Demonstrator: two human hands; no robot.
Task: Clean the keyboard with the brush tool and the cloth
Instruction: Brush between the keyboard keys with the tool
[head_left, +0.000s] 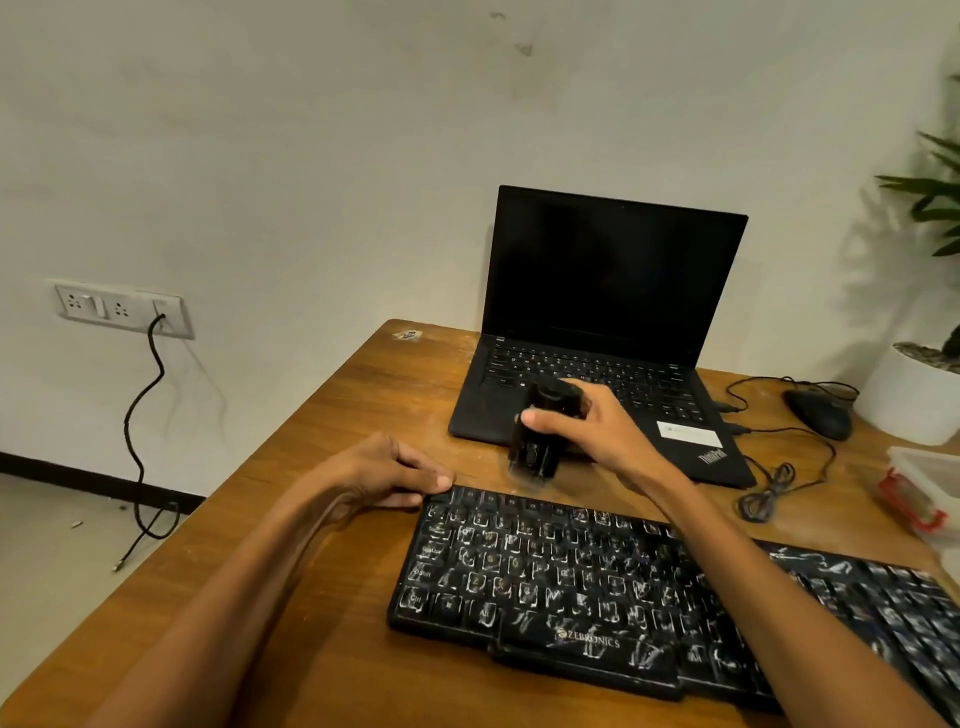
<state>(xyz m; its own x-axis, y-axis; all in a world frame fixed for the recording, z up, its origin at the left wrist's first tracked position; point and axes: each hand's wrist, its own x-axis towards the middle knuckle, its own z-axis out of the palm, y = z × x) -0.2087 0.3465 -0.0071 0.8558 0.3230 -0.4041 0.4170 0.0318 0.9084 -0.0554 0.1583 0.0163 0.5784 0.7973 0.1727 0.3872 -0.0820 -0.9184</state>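
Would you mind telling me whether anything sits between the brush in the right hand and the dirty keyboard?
Nothing visible does. The right hand holds the brush over bare table just behind the keyboard; the left hand rests at its far-left corner, aside.

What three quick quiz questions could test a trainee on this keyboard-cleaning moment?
1. True or false: the right hand holds the black cylindrical brush tool above the wooden table.
2. Which corner of the black white-smeared Zebronics keyboard does the left hand touch: A near-left, B far-left, C far-right?
3. Fill in: behind the keyboard stands an open black ____.

Key: 1 true; 2 B; 3 laptop.
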